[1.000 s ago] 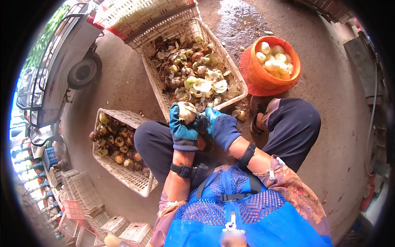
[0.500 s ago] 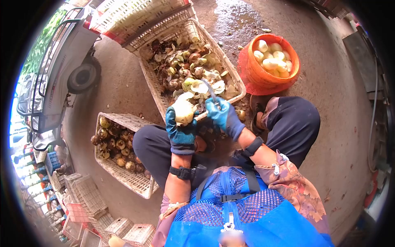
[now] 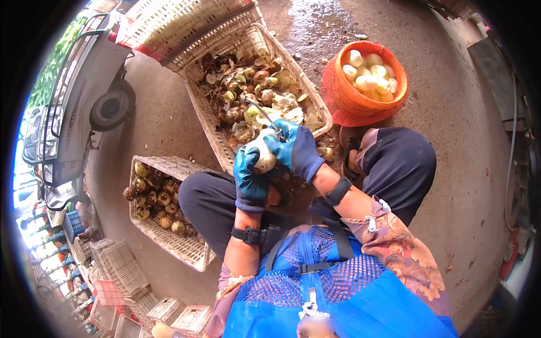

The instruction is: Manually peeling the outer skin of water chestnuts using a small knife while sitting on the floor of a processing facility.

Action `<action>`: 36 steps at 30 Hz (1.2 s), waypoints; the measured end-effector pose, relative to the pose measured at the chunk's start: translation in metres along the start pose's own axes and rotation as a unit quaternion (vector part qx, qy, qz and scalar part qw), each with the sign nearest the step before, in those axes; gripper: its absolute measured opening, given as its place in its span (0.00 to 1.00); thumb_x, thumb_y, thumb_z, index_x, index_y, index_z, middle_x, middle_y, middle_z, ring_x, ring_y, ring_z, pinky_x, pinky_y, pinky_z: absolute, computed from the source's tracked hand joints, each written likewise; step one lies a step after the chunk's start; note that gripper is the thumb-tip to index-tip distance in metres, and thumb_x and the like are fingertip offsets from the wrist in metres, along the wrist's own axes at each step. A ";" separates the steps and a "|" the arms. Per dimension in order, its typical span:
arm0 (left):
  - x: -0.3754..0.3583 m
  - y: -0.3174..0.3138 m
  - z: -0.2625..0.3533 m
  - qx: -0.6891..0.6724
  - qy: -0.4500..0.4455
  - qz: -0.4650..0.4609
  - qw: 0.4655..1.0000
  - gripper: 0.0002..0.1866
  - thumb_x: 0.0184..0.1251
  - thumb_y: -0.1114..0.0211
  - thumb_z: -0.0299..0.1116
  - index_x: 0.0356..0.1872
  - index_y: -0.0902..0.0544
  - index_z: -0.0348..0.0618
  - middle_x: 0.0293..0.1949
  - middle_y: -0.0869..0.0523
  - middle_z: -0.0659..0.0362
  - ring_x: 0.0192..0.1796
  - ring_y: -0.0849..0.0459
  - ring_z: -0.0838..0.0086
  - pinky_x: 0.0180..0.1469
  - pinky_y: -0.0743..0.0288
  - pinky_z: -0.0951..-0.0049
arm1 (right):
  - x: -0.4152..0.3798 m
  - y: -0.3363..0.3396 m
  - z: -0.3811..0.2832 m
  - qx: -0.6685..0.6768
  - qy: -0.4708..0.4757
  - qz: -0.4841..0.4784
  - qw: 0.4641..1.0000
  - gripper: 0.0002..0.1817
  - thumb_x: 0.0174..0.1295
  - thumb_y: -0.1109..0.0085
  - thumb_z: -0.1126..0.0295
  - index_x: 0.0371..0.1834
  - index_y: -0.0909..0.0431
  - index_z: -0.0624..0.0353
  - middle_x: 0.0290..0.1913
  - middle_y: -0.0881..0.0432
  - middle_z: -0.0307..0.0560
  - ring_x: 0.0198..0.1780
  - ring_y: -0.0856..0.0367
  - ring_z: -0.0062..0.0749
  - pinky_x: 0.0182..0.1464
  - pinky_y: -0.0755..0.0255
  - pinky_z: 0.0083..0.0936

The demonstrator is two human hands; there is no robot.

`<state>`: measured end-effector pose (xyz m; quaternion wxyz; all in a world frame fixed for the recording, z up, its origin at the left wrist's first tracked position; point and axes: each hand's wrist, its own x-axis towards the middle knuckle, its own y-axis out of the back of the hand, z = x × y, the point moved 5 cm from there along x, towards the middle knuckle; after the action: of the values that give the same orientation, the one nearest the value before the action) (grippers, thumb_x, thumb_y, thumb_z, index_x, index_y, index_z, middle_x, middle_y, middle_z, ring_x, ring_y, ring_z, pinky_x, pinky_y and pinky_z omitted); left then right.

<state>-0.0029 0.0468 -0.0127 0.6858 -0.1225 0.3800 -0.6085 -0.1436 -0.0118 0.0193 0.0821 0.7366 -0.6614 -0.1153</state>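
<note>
My left hand (image 3: 251, 179), in a blue-green glove, is wrapped round a pale, peeled, onion-like vegetable (image 3: 263, 156). My right hand (image 3: 297, 149), gloved alike, is closed on a knife (image 3: 260, 109) whose thin, curved blade points up and left. Its fingers rest against the vegetable's right side. Both hands are over the near edge of a large plastic crate (image 3: 211, 121), which holds peelings (image 3: 248, 84) and brownish trimmings. Where the knife's handle lies in my fingers is mostly hidden.
An orange mesh-covered bucket (image 3: 332, 93) of peeled vegetables (image 3: 366, 83) stands beyond my right knee. Unpeeled brown ones (image 3: 163, 200) lie in a tilted crate (image 3: 169, 248) by my left knee. A vehicle (image 3: 79, 107) is at left, with stacked crates (image 3: 121, 265) at lower left.
My right hand has moved left and in against the vegetable, and the knife has swung left with it. The left hand has turned the vegetable slightly and shifted a little right.
</note>
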 end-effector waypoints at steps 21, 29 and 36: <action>-0.003 0.001 0.006 -0.135 -0.001 0.031 0.990 0.21 0.63 0.36 0.35 0.58 0.24 0.49 0.56 0.19 0.55 0.59 0.20 0.59 0.54 0.20 0.49 | 0.019 0.010 0.038 -0.168 0.022 0.095 0.981 0.15 0.63 0.37 0.63 0.47 0.21 0.61 0.36 0.14 0.56 0.38 0.13 0.43 0.41 0.23 0.33; -0.003 0.009 0.013 -0.177 -0.024 0.063 0.982 0.25 0.64 0.34 0.40 0.61 0.24 0.46 0.59 0.20 0.53 0.62 0.23 0.57 0.60 0.24 0.45 | 0.016 0.014 0.022 0.177 -0.021 0.007 0.984 0.16 0.61 0.35 0.64 0.50 0.18 0.57 0.29 0.16 0.43 0.30 0.21 0.20 0.37 0.25 0.26; -0.001 0.002 0.010 -0.123 -0.014 0.059 0.991 0.22 0.66 0.36 0.38 0.61 0.24 0.49 0.54 0.18 0.57 0.57 0.19 0.62 0.53 0.19 0.55 | -0.007 -0.013 0.001 0.073 -0.040 -0.109 0.991 0.11 0.63 0.38 0.63 0.39 0.18 0.61 0.27 0.18 0.37 0.31 0.26 0.14 0.35 0.27 0.21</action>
<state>0.0053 0.0452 -0.0067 0.7056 -0.1918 0.4488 -0.5137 -0.1323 -0.0034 0.0155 -0.0111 0.8032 -0.5864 -0.1042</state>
